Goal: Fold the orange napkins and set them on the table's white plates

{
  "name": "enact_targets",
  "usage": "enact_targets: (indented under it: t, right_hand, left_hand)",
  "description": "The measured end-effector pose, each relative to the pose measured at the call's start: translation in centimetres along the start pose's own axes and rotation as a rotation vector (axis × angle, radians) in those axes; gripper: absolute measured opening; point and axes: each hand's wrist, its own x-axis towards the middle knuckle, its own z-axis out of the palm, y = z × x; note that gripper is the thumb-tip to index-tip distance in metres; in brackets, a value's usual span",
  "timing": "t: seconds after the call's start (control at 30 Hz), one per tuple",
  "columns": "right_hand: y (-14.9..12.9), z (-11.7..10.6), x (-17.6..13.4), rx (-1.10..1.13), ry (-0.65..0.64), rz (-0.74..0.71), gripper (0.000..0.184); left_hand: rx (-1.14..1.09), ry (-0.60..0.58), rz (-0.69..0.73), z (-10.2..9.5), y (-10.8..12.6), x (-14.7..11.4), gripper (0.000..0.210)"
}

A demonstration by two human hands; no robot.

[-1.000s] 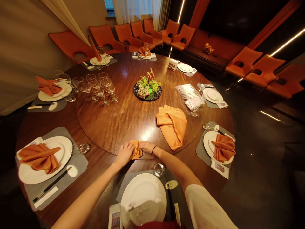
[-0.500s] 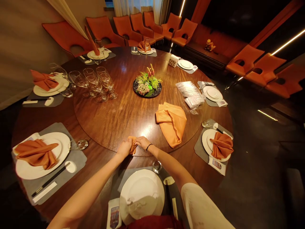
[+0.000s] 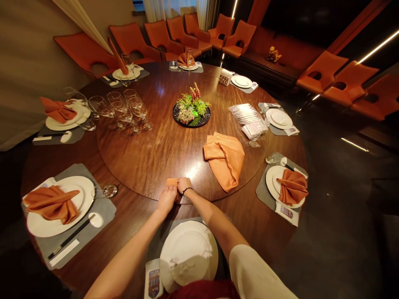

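Observation:
A small, narrowly folded orange napkin (image 3: 171, 182) lies at the near edge of the round wooden turntable (image 3: 146, 166). My left hand (image 3: 167, 197) is closed on its left part, fingers bent over the cloth. Close against it, my right hand (image 3: 184, 185) grips the right side, its fingers partly hidden. Most of the napkin is covered by the hands. To the right rests a larger, loosely folded orange napkin (image 3: 226, 160), apart from both hands. Below my forearms stands a white plate (image 3: 188, 253) stacked on another, on a grey placemat.
Several wine glasses (image 3: 120, 108) cluster on the turntable's left. A plant arrangement (image 3: 191, 108) sits at its centre, with wrapped packets (image 3: 247, 120) to the right. Place settings with plates ring the table, such as the left plate (image 3: 85, 199). Orange chairs (image 3: 156, 39) line the back.
Both hands have drawn closer together on the small napkin, the right hand shifting slightly left. More of the napkin's flat folded end now shows above the left hand. The view has shifted slightly.

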Motion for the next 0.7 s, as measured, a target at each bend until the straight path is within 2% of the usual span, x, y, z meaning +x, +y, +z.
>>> enact_targets:
  t: [0.1,0.27,0.43,0.53,0.63,0.7]
  right_hand:
    - [-0.1,0.3,-0.4,0.006,0.018,0.051,0.021]
    - [-0.3,0.9,-0.4,0.119,0.093,0.125,0.018]
    - [-0.8,1.1,0.3,0.205,0.125,0.179,0.029]
    - [0.0,-0.1,0.3,0.294,0.08,0.124,0.027]
    - [1.8,-2.4,-1.2,0.401,0.105,0.071,0.005]
    - [3.2,-4.0,-3.6,0.457,0.179,0.061,0.022]
  left_hand:
    - [0.003,0.02,-0.003,0.7,-0.2,-0.6,0.028]
    - [-0.067,0.073,-0.007,0.6,-0.6,-1.1,0.026]
    - [-0.347,0.159,-0.131,0.9,0.5,-1.4,0.02]
    - [-0.526,0.188,-0.211,1.1,0.5,-1.2,0.022]
    - [-0.644,0.092,-0.341,1.1,-1.0,-0.6,0.024]
    - [-0.655,0.049,-0.44,1.1,-2.2,0.0,0.023]
